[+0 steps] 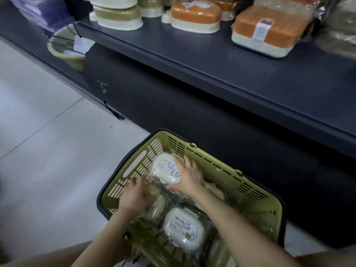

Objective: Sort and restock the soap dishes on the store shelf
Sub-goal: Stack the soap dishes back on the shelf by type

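A green shopping basket (212, 164) stands on the floor below the shelf, holding wrapped soap dishes. My right hand (189, 176) grips a white wrapped soap dish (165, 168) at the basket's far left, fingers over its right edge and thumb under its near side. My left hand (134, 195) lies over a greenish wrapped dish (156, 209) and its plastic wrap; its fingers curl on the wrap. Another white dish (185, 228) lies nearer me in the basket. On the dark shelf (192, 47) stand green-and-cream dishes (117, 16) and orange-and-cream dishes (194, 14).
A larger wrapped orange dish (269, 33) sits at the shelf's right, with crinkled plastic packs (339, 26) beyond it. A green basin (65, 49) rests on a lower ledge at the left. Pale floor tiles (48, 132) spread to the left of the basket.
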Tool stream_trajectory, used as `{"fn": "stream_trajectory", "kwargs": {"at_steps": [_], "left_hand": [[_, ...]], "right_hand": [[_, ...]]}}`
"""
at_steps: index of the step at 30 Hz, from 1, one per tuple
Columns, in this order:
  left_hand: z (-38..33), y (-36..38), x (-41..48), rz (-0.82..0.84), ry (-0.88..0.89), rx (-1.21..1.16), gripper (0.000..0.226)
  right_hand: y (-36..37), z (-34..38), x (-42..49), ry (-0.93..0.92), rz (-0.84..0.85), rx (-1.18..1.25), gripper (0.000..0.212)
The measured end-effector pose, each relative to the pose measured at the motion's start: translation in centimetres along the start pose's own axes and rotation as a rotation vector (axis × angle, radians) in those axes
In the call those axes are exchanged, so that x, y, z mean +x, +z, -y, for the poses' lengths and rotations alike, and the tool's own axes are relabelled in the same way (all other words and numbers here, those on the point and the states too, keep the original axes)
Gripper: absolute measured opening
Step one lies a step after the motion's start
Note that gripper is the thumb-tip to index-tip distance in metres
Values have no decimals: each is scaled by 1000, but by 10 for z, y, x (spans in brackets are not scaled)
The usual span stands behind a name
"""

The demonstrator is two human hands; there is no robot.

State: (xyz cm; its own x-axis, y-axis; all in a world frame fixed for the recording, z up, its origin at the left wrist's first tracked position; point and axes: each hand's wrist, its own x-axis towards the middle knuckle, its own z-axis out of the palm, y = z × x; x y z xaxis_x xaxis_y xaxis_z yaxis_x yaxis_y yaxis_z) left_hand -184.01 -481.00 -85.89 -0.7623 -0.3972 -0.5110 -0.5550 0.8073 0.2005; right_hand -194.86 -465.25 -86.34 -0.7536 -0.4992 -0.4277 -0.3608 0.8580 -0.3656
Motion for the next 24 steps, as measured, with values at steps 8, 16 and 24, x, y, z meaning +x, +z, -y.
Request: {"fn": "stream_trajectory", "kwargs": {"at_steps": [8, 16, 24], "left_hand": [[20, 23, 14, 16, 58, 74, 102], [13, 16, 15, 9, 74, 146, 92], [8, 30, 16, 210, -70, -145, 115]], "right_hand": [[-1, -25, -8, 30, -59, 23, 109], [-2, -68, -57, 139, -35, 81, 109], [4, -74, -65, 206, -41, 169, 110]]}}
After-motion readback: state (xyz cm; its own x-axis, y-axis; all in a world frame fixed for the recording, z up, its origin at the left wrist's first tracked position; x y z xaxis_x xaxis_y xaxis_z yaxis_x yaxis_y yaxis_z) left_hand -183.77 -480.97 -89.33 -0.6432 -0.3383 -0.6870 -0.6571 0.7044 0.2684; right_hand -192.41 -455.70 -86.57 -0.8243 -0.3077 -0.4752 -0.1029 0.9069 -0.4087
